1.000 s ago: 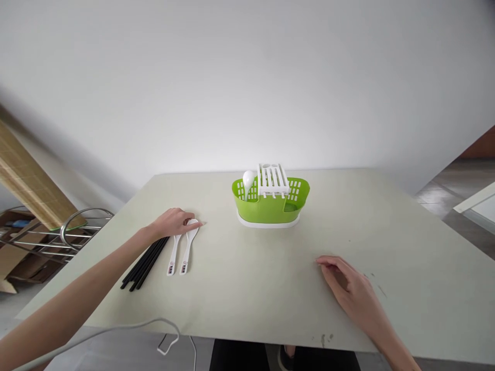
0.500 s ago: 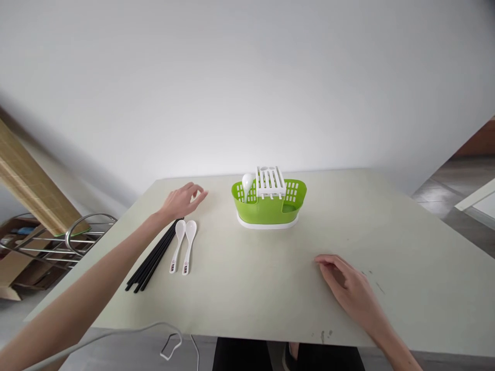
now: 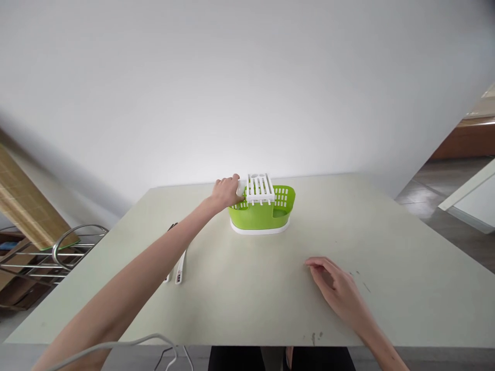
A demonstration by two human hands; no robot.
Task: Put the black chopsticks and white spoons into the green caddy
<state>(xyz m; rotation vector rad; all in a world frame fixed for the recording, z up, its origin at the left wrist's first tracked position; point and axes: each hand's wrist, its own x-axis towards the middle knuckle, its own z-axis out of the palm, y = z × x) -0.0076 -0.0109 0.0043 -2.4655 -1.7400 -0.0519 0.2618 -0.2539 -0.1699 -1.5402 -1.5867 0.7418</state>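
My left hand (image 3: pixel 227 192) reaches to the left end of a green slotted basket (image 3: pixel 255 219). Its thumb and fingers close around the bowl of a white spoon (image 3: pixel 242 187) that stands in there. Over the basket's middle sits a white slatted rack (image 3: pixel 260 188). Toward the right front, my right hand (image 3: pixel 335 286) rests on the table, fingers curled and thumb tip near the forefinger, holding nothing. Two more white spoons lie at the left, one showing its handle (image 3: pixel 180 269). My left forearm hides most of them and nearly all of the black chopsticks (image 3: pixel 172 225).
The pale table (image 3: pixel 240 288) stands against a white wall (image 3: pixel 247 93). A grey cable (image 3: pixel 150 338) hangs by the front edge under my left arm. Beyond the table's left side are a metal rack (image 3: pixel 73 252) and a leaning bamboo board (image 3: pixel 31 201).
My left hand has moved right, from above the chopsticks to the basket, and closed on the standing spoon. My right hand keeps its place on the table. The view has shifted slightly.
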